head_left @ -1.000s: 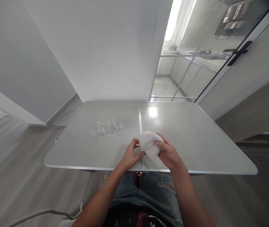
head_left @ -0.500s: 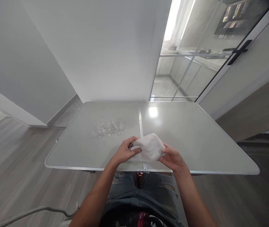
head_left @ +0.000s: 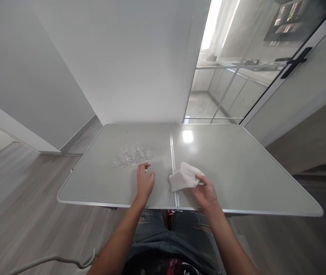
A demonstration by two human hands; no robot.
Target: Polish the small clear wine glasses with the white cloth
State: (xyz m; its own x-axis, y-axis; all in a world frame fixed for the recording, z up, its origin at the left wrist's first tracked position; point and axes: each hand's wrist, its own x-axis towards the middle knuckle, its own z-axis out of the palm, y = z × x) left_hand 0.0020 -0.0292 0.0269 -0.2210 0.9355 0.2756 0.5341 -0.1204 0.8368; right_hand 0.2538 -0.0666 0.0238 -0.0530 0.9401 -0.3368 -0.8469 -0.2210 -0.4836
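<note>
White cloth (head_left: 183,177): crumpled, resting on the near part of the grey table (head_left: 237,168), just right of the seam (head_left: 173,160) that runs front to back down the tabletop. Held at its right edge.

Right hand (head_left: 206,193): near the table's front edge; fingers and thumb pinch the cloth's right side.

Left hand (head_left: 144,182): left of the seam, palm down, fingers spread and loose, grasping nothing. Fingertips (head_left: 145,165) reach up to the nearest of the small glasses; whether they touch cannot be told.

Small glasses (head_left: 131,156): a tight cluster of clear pieces on the table's left half, beyond the left hand and well apart from the cloth. Too small and transparent to count.

Jeans (head_left: 180,229): blue, torn at the knee, seen below the table edge between the forearms.

Cable (head_left: 48,259): pale, lying on the wooden floor at lower left.

Wall (head_left: 128,61): white, behind the table.

Glass door (head_left: 237,65): beyond the far right corner, with a black handle (head_left: 296,63).
</note>
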